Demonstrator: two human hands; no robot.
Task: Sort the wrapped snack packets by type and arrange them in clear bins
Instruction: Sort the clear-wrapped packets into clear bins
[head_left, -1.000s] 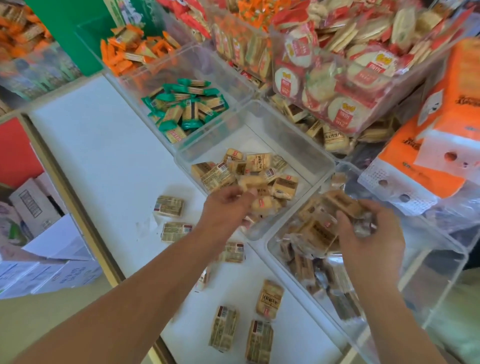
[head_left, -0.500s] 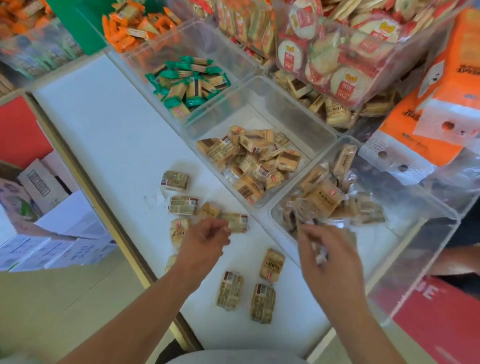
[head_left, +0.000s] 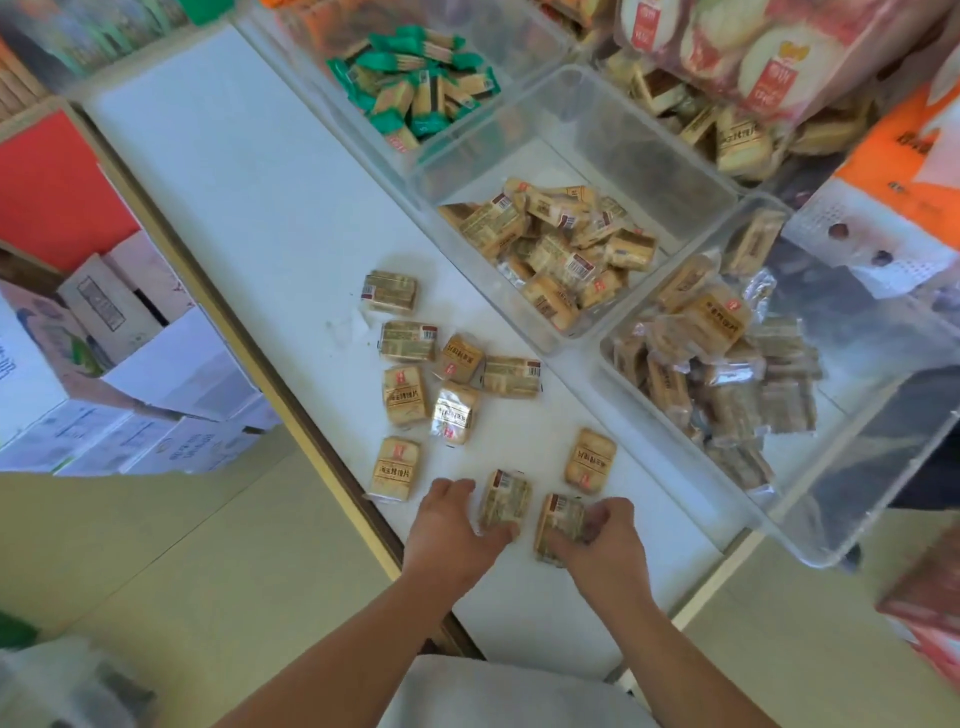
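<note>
Head view: back from the clear bins (head_left: 649, 156), both hands have dropped to the tabletop's (head_left: 249, 208) near edge. The left hand (head_left: 452, 530) curls round one packet (head_left: 506, 499) and the right hand (head_left: 605, 545) grips its neighbour (head_left: 558, 519); other packets (head_left: 405, 397) still await sorting.

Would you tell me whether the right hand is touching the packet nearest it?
Touching: the head view shows the right hand with its fingers curled over the packet, no gap between them.
</note>
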